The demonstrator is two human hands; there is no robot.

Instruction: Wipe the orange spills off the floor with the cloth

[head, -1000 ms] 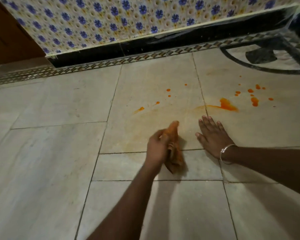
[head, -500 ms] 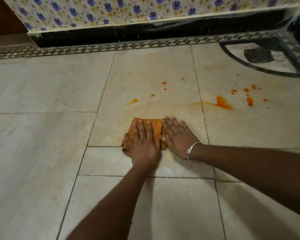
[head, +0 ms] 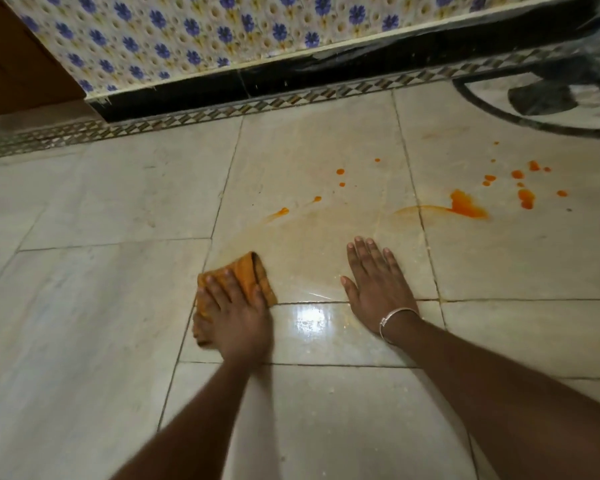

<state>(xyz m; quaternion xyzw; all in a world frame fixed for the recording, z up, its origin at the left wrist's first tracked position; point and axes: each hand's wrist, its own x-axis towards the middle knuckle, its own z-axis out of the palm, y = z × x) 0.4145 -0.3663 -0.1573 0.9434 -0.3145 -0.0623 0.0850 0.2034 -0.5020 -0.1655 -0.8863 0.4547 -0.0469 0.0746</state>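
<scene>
So the left hand [head: 236, 317] sits on top of the cloth [head: 248, 273] on the floor [head: 84, 306], and the right hand [head: 378, 289] lies flat on the tiles to its right, not touching it. The spills [head: 466, 206] are further out, mostly beyond the right hand and off to the right, with the wall [head: 222, 36] behind all of it.

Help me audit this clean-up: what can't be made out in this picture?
Head view:
Part of the orange cloth, and any spill under it: covered by the left hand.
Floor beneath the right hand: hidden by the palm.
Left hand's thumb edge: motion-blurred.
Dark curved object at top right: blurred and cut off by the frame edge, so unidentifiable.
</scene>
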